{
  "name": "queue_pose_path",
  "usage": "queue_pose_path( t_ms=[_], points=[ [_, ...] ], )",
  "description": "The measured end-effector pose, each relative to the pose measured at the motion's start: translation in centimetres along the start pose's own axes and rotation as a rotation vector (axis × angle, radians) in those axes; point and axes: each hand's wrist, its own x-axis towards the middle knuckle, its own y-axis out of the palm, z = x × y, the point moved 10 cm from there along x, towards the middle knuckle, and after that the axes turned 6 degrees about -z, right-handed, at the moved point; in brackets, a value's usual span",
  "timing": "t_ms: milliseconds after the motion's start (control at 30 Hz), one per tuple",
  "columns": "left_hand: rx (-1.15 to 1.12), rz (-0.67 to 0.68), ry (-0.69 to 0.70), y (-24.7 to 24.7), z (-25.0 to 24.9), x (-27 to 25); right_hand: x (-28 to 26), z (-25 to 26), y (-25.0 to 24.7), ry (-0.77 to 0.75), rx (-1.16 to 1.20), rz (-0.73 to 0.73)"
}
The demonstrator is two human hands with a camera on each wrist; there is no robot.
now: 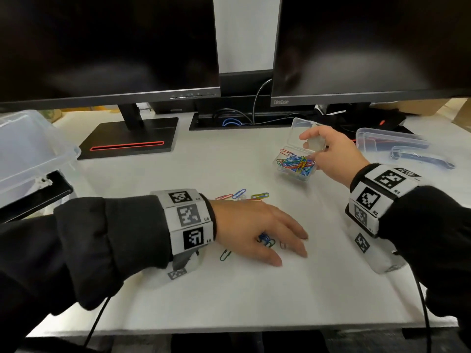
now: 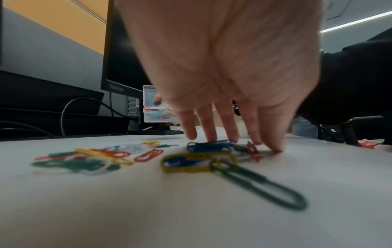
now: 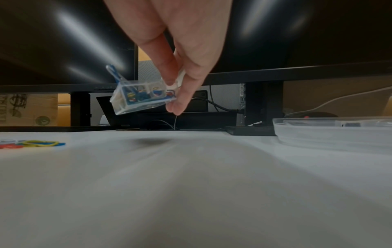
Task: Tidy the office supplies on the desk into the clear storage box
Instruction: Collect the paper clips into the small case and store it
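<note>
My right hand (image 1: pixel 328 151) pinches the small clear box (image 1: pixel 295 161) at its near edge, thumb and fingers (image 3: pixel 180 99) clamped on the thin plastic wall, so it hangs tilted above the surface (image 1: pixel 229 289) in the right-centre of the head view, its hinged lid (image 1: pixel 303 131) standing open behind. I hold it by the rim, I think, so that the mouth stays free for more clips; it is already heaped with colored paper clips (image 1: pixel 297 160), glossy coated wire loops, one red one poking over the edge.

My left hand (image 1: pixel 257 230) lies low in the middle of the frame, fingers (image 2: pixel 212 132) straight and spread, tips pressing down on a little tangle of loose clips (image 2: pixel 203 151). They grip nothing (flat on top of the clips, as if to rake them together). More clips (image 1: pixel 242 194) lie scattered just above that wrist, and a green clip (image 1: pixel 225 254) sits below the palm.

The surface is smooth, pale and matte, which should let the slick clips slide. A larger clear tub (image 1: pixel 390 142) rests at the right edge, and a bin (image 1: pixel 33 154) at the left edge.
</note>
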Motion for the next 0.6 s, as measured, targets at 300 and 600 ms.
queue_pose_path(
  t_ms=[300, 600],
  points=[
    [-0.061, -0.337, -0.042, -3.9, 1.5, -3.3, 0.0, 0.3, 0.3, -0.008, -0.013, 0.024],
    [-0.012, -0.348, -0.107, -4.1, 2.4, -4.1, 0.0, 0.3, 0.3, -0.010, -0.011, 0.031]
  ],
)
